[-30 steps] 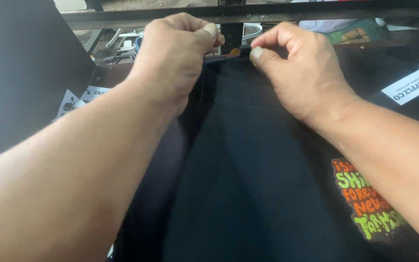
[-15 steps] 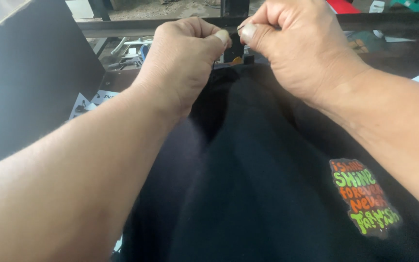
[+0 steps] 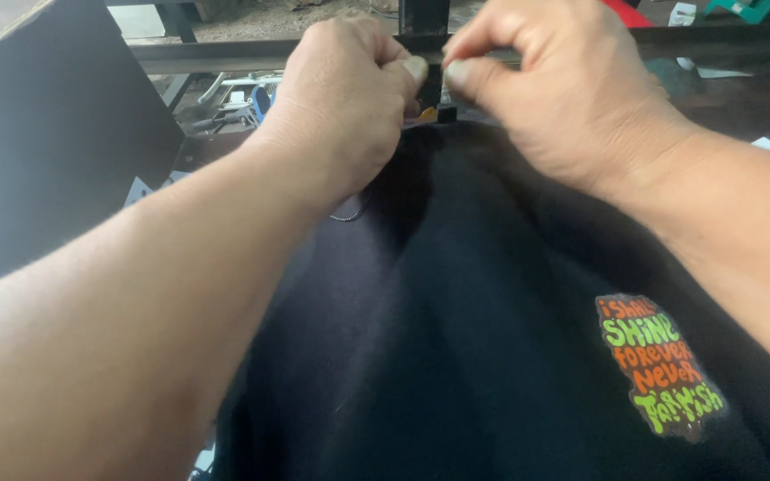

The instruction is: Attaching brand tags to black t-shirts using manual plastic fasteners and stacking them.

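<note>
A black garment (image 3: 456, 338) lies spread out in front of me, with a green and orange lettered print (image 3: 659, 365) on its right side. My left hand (image 3: 345, 98) pinches the garment's top edge between thumb and forefinger. Right beside it, my right hand (image 3: 554, 85) pinches the same edge, the two thumbs almost touching. The cloth rises into folds toward the pinch. A small orange tag (image 3: 425, 114) shows at the edge just below my fingers.
A dark flat board (image 3: 55, 160) stands at the left. A black metal bar (image 3: 225, 55) runs across the back, with a black upright post (image 3: 422, 22) behind my hands. Tools and white paper scraps (image 3: 233, 93) lie beyond the board.
Both hands have drawn closer together and lifted the garment's top edge toward the far bar. The printed patch has shifted down in view.
</note>
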